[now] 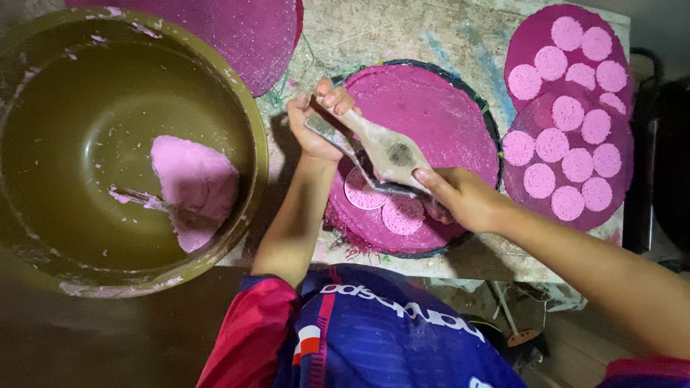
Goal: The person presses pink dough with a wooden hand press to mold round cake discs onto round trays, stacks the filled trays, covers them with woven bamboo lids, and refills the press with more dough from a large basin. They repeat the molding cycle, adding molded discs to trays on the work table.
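My left hand [320,118] and my right hand [463,197] both grip a hinged hand press [381,151] with two long handles, held over a round magenta mesh tray [438,115]. Each hand holds one end of the press. Two pale pink pressed discs [402,214] lie on the tray's near part, just under the press. A large olive-coloured bowl [251,108] stands at the left with a lump of pink dough [194,183] and a spoon [140,197] stuck in it.
Two more magenta trays [622,154] at the right carry several pink discs each, one overlapping the other. Another magenta tray [244,32] lies at the top behind the bowl. The worn, stained table [402,32] ends at the near edge by my blue and red shirt.
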The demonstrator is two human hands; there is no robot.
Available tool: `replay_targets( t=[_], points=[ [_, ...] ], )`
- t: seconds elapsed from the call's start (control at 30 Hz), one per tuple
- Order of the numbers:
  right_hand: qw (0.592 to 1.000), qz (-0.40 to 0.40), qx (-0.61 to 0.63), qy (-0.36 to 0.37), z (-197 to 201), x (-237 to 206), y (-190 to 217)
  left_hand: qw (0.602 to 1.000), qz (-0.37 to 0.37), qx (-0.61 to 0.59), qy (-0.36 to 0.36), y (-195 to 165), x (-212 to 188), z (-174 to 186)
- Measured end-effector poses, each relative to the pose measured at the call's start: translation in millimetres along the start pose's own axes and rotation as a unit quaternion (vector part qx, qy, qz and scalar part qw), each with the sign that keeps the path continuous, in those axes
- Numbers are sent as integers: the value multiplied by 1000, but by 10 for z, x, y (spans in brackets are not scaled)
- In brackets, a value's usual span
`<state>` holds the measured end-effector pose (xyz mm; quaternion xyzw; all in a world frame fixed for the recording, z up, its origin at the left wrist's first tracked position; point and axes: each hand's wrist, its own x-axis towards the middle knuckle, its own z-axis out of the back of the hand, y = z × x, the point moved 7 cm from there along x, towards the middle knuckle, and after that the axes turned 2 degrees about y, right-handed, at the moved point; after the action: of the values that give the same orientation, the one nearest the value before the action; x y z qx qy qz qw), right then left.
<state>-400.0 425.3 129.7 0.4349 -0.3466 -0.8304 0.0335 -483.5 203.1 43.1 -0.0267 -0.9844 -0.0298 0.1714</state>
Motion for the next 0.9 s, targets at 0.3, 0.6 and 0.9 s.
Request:
replay_targets(
  t=[0.3, 0.6, 0.9],
  points=[
    [988, 127, 59, -63, 14, -130, -106, 964, 45, 260, -36, -295, -102, -340],
    [909, 311, 261, -94, 56, -565, -635, 408, 237, 873, 123, 322, -1033, -511],
    [825, 287, 454, -177, 35, -793, -986, 413, 322, 851, -47, -27, -600, -133]
  ],
)
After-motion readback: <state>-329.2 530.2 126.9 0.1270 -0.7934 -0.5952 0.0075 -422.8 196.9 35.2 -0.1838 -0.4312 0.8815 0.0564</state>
